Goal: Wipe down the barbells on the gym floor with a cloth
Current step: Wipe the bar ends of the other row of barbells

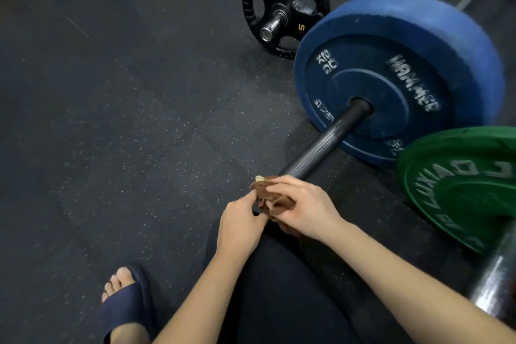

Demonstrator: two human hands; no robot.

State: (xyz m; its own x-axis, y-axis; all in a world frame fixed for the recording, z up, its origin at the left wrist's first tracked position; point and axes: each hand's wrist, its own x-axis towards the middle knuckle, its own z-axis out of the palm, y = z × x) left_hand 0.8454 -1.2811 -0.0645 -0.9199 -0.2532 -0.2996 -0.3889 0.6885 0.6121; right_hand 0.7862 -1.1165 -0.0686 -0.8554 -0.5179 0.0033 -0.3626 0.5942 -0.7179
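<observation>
Black speckled rubber tiles (111,120) cover the gym floor, their seams crossing mid-frame. At lower centre a brown cloth (275,201) sits at the tip of the dark barbell sleeve (326,145). The left hand (240,220) pinches its edge and the right hand (304,209) curls over it. A blue plate (405,78) and a green plate (460,184) stand at right.

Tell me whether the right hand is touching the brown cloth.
Touching. Head view shows the right hand curled over the brown cloth, fingers pressed into its folds.

Both forearms stretched fwd, L hand (242,227) & R hand (305,211) close together, fingers curled on cloth (275,202)
</observation>
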